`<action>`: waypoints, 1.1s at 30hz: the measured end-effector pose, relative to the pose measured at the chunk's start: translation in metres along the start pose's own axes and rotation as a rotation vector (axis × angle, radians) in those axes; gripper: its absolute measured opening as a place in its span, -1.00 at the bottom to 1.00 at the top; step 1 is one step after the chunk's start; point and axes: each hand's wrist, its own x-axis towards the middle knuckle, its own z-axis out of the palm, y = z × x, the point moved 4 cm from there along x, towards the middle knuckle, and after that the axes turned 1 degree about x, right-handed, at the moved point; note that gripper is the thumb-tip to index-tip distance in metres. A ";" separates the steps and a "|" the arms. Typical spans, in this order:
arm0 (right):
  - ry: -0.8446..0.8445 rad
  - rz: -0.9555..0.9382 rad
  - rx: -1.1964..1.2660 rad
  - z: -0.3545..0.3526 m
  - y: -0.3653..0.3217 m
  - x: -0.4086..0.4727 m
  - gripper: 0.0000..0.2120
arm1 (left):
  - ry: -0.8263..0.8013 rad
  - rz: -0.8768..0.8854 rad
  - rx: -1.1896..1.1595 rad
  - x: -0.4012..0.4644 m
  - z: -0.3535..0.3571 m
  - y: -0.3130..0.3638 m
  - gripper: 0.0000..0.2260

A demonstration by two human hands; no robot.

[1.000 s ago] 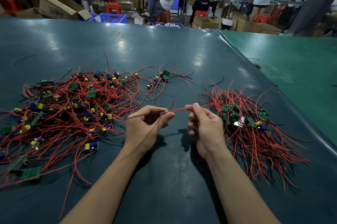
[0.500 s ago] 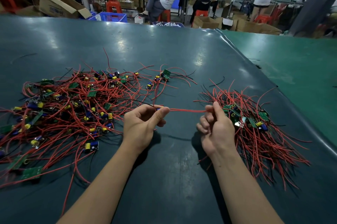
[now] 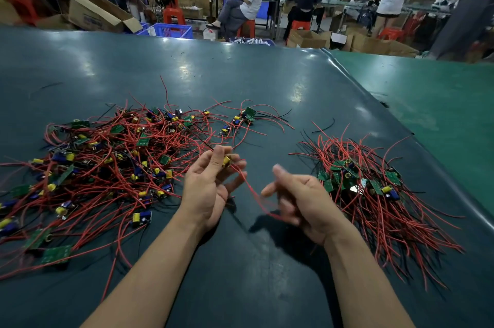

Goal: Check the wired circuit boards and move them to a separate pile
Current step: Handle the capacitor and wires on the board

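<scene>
My left hand (image 3: 207, 188) is raised above the table and pinches a small wired circuit board (image 3: 226, 161) with a yellow capacitor at its fingertips. The board's red wire (image 3: 251, 191) hangs slack, down and to the right. Its end reaches the lower fingers of my right hand (image 3: 302, 202). That hand is blurred, its thumb and forefinger apart and its fingers loosely curled. Whether the wire touches them is unclear. A large tangled pile of wired boards (image 3: 107, 164) lies on the left. A smaller pile (image 3: 369, 188) lies on the right, beside my right hand.
The dark green table mat (image 3: 240, 81) stretches far ahead, with a lighter green table (image 3: 427, 92) adjoining on the right. Two loose boards (image 3: 242, 117) lie beyond my left hand. People, cardboard boxes and red stools fill the background.
My right hand has let go its pinch on the red wire and dropped lower, so the wire went from taut to slack. My left hand has turned, showing the board's yellow capacitor.
</scene>
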 end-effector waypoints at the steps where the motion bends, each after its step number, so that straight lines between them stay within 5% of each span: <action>1: 0.086 -0.049 0.042 -0.005 -0.002 0.002 -0.58 | -0.025 -0.020 0.026 -0.001 0.002 -0.001 -0.82; 4: 0.193 -0.159 0.076 -0.004 -0.004 0.004 -0.65 | -0.131 -0.046 0.251 -0.005 0.008 -0.006 -0.79; 9: 0.060 -0.190 0.022 0.011 -0.002 0.003 -0.71 | -0.290 -0.124 0.502 -0.012 0.014 -0.015 -0.77; 15: -0.001 -0.199 0.044 0.010 -0.004 0.001 -0.73 | -0.367 -0.130 0.647 -0.019 0.015 -0.015 -0.45; 20: 0.150 -0.218 0.045 0.008 -0.006 0.000 -0.85 | -0.403 -0.044 0.687 -0.022 0.019 -0.015 -0.77; 24: 0.278 -0.184 0.118 0.006 -0.003 0.003 -0.86 | -0.416 0.024 0.762 -0.025 0.020 -0.015 -0.81; 33: -0.045 0.039 0.481 0.019 0.004 0.006 -0.80 | -0.389 -0.097 0.659 -0.026 0.017 -0.016 -0.70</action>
